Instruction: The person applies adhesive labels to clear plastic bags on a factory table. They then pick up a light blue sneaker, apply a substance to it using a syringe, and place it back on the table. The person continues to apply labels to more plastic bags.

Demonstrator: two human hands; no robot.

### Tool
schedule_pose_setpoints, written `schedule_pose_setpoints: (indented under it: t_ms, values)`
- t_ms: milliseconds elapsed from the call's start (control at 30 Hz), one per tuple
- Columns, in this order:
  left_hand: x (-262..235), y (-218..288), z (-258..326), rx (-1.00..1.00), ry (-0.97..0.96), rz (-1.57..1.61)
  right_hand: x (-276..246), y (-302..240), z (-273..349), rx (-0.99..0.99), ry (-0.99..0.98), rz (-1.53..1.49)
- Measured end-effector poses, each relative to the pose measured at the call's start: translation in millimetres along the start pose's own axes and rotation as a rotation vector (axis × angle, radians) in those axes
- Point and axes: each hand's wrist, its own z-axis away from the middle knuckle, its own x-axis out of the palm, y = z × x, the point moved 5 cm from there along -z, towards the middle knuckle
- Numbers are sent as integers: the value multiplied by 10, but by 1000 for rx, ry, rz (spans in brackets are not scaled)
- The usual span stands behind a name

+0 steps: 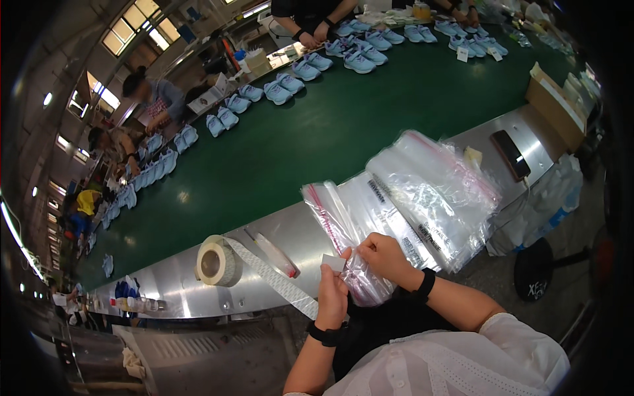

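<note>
My left hand (pixel 332 300) pinches a small white square label (pixel 334 263) between thumb and fingers. Close by on the right, my right hand (pixel 385 255) is closed in a pinch above a clear plastic zip bag (pixel 366 284); what its fingertips hold, if anything, is hidden. That bag hangs partly over the bench edge, in front of my lap. From a label roll (pixel 228 261) on the metal bench, a printed strip (pixel 272 278) stretches down to my left wrist. A stack of clear zip bags (pixel 422 191) lies just beyond my right hand.
Light-blue shoes (pixel 284 88) line the far side of a green conveyor belt (pixel 277 152). Several people work there. On the metal bench (pixel 185 290) lie a white, red-tipped tool (pixel 276 255), a plastic bottle (pixel 139 304) and a phone (pixel 510 154) beside a cardboard box (pixel 555 105).
</note>
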Motion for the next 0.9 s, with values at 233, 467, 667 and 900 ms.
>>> schedule_pose_setpoints:
  t_ms: [233,467,667,900]
  values:
    - [-281,6,33,-20,119,55,-184,150,-26,281,-1,-239]
    - [84,848,197,533,201,-865,-196,43,-7,65,-58,-85]
    - [226,-30,-597,-267,-414,618,-50,48,-16,21,-104,-296]
    - [193,-251,-632,-345,-197,119,-688,-251,25,70,-12,-400]
